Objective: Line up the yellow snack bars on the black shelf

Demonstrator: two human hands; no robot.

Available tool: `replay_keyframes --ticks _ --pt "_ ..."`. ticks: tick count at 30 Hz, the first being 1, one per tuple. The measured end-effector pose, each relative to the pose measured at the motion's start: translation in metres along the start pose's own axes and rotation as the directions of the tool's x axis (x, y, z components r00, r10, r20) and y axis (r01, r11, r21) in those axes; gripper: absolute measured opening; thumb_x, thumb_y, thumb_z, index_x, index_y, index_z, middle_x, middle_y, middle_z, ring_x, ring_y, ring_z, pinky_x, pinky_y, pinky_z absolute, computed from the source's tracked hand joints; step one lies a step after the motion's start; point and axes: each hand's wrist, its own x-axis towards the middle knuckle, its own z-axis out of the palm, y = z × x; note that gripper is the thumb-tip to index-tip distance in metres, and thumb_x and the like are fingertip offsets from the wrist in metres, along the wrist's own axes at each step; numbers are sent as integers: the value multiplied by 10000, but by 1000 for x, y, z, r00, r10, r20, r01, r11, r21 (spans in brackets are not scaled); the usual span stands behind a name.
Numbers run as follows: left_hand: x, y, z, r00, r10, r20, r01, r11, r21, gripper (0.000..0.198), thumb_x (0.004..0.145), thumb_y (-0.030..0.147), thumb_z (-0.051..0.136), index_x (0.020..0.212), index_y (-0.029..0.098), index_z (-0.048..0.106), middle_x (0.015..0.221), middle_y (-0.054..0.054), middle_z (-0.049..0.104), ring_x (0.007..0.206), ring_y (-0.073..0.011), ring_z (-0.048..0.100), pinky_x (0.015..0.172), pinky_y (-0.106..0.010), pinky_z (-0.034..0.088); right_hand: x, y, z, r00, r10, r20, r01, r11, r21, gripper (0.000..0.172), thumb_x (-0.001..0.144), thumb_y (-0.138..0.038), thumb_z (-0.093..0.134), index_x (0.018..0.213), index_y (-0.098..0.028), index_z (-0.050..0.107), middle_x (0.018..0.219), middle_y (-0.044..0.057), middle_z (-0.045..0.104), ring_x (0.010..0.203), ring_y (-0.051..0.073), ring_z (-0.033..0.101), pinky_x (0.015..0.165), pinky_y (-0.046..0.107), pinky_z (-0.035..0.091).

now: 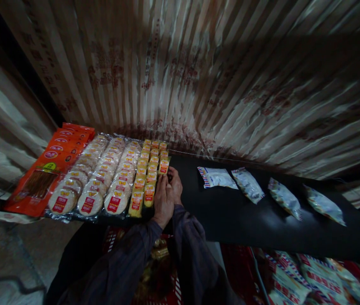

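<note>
**Left hand [163, 200] and right hand [176, 187] beside oblong yellow plastic packets [152, 167]**

The packets lie in rows on a black tabletop [224, 216]. Both hands touch at the packets' right edge, fingers together — whether they grip one cannot be told. Left of the packets: round, pale wrapped crackers [99, 178] — well to their right, four white plastic pouches [248, 185].

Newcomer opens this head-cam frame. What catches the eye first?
Likely the bright orange packets at the left end of the dark tabletop, with three rows of round wrapped snacks beside them. Next, the yellow packets near the middle, with the left hand and right hand close together at their right edge. Four spaced pale packets lie farther right.
</note>
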Motion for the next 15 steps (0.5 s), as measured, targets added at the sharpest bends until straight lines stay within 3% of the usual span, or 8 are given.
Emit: replay_keyframes --ticks 10,15 --pt "3 -2 -1 997 68 -20 -68 997 -25 517 952 309 294 1384 97 480 1493 -146 432 1417 -197 352 1204 -380 261 8 5 0 1000 -27 2 28 999 -35 343 789 -322 539 1105 -209 613 1044 65 674 938 199 614 890 360 493" --pt "2 1 -4 996 92 -8 -93 996 -3 524 962 320 282 1403 94 456 1498 -142 428 1422 -191 344 1212 -376 244 11 1 -2 994 -30 -106 28 999 -26 383 830 -404 480 1073 -160 647 1056 117 655 970 221 609 914 391 499"
